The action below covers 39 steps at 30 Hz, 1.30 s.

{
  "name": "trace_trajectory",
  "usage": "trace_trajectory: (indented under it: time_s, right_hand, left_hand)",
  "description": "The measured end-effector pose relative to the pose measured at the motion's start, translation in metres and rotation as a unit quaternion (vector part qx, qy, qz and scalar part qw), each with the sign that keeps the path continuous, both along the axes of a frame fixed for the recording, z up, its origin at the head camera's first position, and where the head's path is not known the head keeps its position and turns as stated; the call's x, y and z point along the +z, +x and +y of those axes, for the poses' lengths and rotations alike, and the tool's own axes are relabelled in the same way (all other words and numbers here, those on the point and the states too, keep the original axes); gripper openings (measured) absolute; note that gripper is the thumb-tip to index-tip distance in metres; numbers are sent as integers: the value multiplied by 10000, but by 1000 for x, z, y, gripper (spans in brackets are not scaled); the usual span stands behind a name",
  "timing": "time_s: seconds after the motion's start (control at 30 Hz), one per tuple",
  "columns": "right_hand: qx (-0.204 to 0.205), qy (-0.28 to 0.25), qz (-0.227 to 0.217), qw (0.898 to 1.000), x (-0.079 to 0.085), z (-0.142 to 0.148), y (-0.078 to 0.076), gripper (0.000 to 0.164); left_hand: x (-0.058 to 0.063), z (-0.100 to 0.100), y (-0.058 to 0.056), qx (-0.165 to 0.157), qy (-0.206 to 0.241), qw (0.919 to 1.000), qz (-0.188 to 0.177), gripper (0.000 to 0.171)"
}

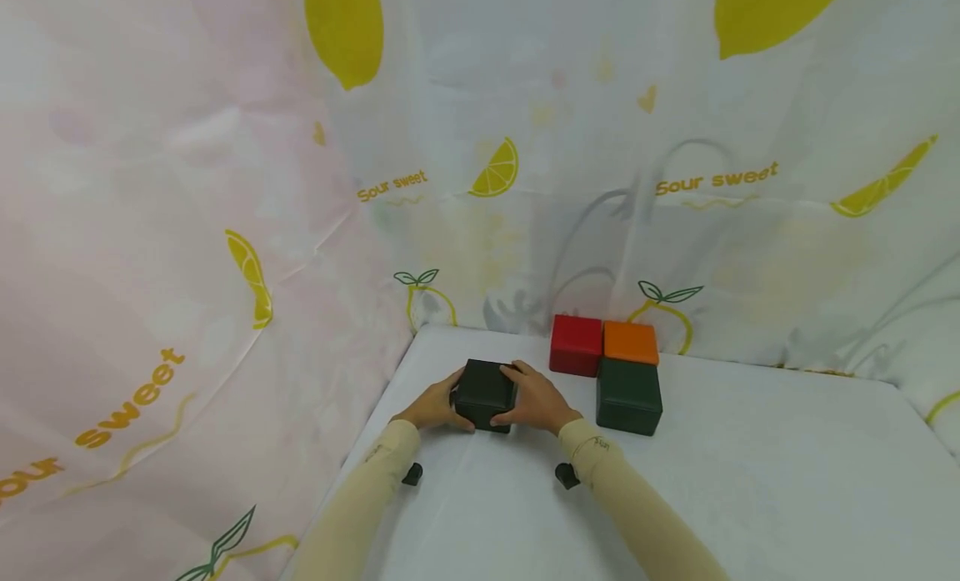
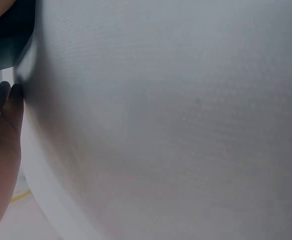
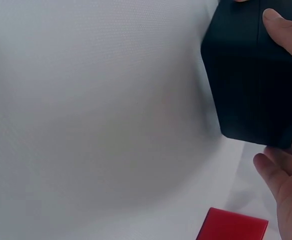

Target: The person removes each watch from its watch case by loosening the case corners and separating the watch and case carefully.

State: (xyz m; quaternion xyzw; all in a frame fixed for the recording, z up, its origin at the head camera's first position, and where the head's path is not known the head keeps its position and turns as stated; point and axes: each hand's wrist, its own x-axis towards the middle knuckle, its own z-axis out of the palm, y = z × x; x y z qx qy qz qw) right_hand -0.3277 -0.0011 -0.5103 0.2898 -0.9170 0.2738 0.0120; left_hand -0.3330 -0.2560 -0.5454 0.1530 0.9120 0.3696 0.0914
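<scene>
A dark green box [image 1: 483, 385] with a lid seam is held between both hands toward the left of the white table. My left hand [image 1: 433, 404] grips its left side, thumb at the near face and fingers round the far left corner. On the other side, my right hand [image 1: 536, 400] holds it with the thumb [image 3: 286, 32] on the near face and fingers curled to the far side. In the right wrist view the box's dark side [image 3: 258, 95] fills the space between thumb and fingers. The left wrist view shows only a corner of the box [image 2: 8, 42].
Right of the hands, a red box [image 1: 576, 346] and an orange box [image 1: 631, 343] stand side by side near the back edge. Another dark green box [image 1: 628, 396] sits in front of the orange one. Lemon-printed curtains [image 1: 487, 256] line the table's back and left.
</scene>
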Motion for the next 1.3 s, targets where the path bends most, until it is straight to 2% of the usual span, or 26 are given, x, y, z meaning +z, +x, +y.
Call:
trace_trajectory:
  time_s: [0.27, 0.5, 0.67, 0.97, 1.13, 1.3]
  right_hand:
    - [-53, -7, -45, 10000, 0, -1, -3, 101]
    - [-44, 48, -99, 9999, 4, 0, -6, 102]
    - [-47, 40, -186, 9998, 4, -1, -9, 102]
    - [-123, 104, -419, 9990, 5, 1, -10, 101]
    - [-161, 50, -481, 9987, 10, 1, -11, 100]
    - [-194, -74, -788, 9967, 13, 1, -10, 98]
  left_hand:
    - [11, 3, 6, 194, 81, 9992, -332, 126]
    - [12, 3, 2, 161, 56, 9994, -292, 127]
    - [9, 0, -3, 132, -83, 9996, -222, 129]
    - [4, 0, -2, 85, -95, 9996, -261, 129]
    - [2, -1, -5, -15, -108, 9999, -116, 128]
    - [-2, -2, -5, -58, -119, 9999, -71, 129]
